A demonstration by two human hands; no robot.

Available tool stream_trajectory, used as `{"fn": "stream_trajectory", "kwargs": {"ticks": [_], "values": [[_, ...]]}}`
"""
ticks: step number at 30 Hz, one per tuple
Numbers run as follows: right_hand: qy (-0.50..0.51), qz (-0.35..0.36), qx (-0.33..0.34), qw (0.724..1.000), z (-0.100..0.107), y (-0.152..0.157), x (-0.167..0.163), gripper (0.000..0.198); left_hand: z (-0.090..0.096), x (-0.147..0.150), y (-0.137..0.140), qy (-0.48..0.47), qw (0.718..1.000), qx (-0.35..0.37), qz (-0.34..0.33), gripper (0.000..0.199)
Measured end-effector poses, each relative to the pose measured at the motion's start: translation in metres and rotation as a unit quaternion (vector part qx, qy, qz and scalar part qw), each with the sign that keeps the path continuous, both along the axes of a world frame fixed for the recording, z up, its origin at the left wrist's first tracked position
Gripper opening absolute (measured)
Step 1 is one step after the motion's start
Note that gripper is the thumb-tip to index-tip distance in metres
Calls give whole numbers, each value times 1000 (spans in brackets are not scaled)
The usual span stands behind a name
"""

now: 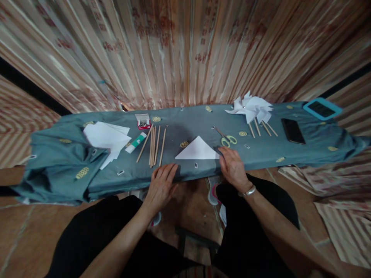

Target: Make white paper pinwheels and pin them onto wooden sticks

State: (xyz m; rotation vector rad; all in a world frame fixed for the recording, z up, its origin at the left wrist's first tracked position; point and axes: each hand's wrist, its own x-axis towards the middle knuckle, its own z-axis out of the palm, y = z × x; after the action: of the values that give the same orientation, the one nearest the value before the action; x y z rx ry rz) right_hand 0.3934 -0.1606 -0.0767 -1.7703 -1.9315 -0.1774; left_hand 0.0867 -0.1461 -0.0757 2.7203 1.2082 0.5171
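Note:
A white paper folded into a triangle [198,150] lies flat on the cloth in front of me, its point facing away. My right hand [234,168] is at the triangle's right corner, fingertips resting there and fingers stretched out. My left hand [164,181] lies with fingers extended on the near edge of the cloth, holding nothing, left of the triangle and just below several thin wooden sticks [156,146]. Green-handled scissors [225,139] lie beyond my right hand, blades pointing up and left.
Blue-grey cloth [194,121] covers the narrow table. On the left are white paper sheets [104,137], a glue stick [135,143] and a small red box of pins [143,121]. Paper pinwheels [253,108] on sticks, a phone [293,130] and a blue-framed device [322,108] lie right.

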Motion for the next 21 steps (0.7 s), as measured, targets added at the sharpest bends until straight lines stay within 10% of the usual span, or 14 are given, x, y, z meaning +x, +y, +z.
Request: {"fn": "stream_trajectory", "kwargs": {"ticks": [11, 21], "values": [[305, -22, -86, 948, -6, 71, -28, 10, 1, 25, 36, -221, 969, -97, 48, 66], [433, 72, -24, 898, 36, 51, -45, 9, 26, 38, 68, -483, 800, -308, 179, 62]]}}
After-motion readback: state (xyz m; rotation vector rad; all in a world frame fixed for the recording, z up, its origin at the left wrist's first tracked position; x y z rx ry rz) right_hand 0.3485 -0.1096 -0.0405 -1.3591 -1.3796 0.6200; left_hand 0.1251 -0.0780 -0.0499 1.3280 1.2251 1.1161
